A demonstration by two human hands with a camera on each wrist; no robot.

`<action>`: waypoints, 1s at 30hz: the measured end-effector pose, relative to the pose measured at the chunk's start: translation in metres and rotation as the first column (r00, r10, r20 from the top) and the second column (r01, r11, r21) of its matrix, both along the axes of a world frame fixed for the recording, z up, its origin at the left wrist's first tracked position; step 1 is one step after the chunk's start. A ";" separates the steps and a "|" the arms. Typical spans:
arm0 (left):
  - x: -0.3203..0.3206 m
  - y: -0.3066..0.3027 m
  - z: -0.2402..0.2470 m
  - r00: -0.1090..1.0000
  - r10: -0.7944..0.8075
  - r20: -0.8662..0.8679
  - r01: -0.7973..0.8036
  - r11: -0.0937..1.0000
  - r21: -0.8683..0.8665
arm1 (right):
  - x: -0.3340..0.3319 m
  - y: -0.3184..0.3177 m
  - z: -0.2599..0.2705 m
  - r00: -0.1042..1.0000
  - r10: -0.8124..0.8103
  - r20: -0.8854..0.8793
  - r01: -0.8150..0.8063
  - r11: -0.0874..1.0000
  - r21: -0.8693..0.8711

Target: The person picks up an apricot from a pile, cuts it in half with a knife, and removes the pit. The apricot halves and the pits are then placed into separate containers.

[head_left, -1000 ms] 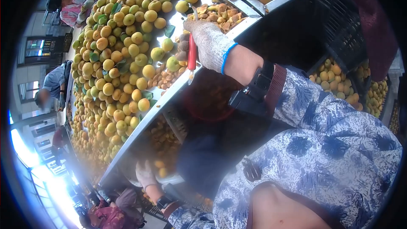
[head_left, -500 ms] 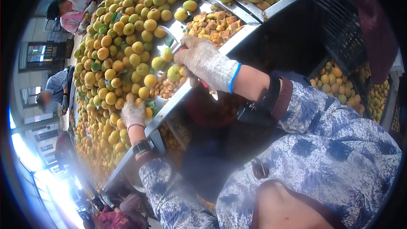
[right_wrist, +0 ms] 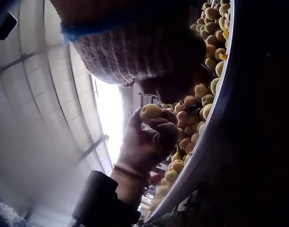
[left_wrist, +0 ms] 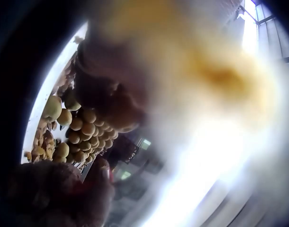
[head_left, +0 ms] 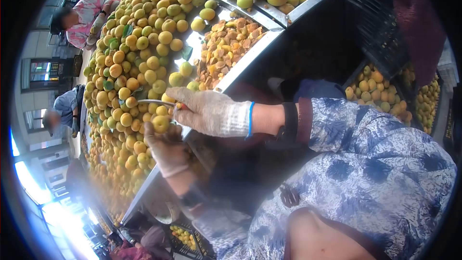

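Note:
In the head view the gloved right hand (head_left: 207,111) grips a red-handled tool with a thin curved blade (head_left: 155,101), which points left over the fruit. Just below it, the gloved left hand (head_left: 168,151) holds a yellow fruit (head_left: 160,123) between its thumb and fingers. The right wrist view also shows the left hand (right_wrist: 146,144) pinching that round fruit (right_wrist: 150,113), with the right hand's ribbed glove (right_wrist: 130,52) above. Blur covers much of the left wrist view.
Whole fruit (head_left: 115,86) is heaped on a metal-edged table (head_left: 248,60). Cut pieces (head_left: 226,48) lie at its near corner. Crates of fruit (head_left: 378,89) stand at the right, another crate (head_left: 185,238) at the bottom. Other people (head_left: 89,17) are across the table.
My left hand first reached up from below the table edge to the fruit, then drew back with one. My right hand moved left and down with the tool, closer to the left hand.

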State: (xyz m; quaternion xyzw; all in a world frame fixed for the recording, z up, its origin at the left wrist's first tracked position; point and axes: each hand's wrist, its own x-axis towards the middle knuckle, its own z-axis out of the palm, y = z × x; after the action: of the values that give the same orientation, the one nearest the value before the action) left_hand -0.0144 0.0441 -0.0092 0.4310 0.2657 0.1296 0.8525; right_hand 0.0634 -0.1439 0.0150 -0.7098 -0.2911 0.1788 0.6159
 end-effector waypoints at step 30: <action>0.001 -0.059 -0.010 0.982 0.165 0.091 -0.115 0.140 0.983 | -0.025 0.019 -0.006 0.996 -0.021 0.083 0.051 0.928 -0.369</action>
State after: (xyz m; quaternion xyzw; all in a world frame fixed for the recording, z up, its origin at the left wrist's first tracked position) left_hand -0.0131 -0.0146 -0.0190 0.8564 0.1730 0.3412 0.3466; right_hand 0.0382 -0.1248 0.0086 -0.8251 -0.2629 0.1915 0.4620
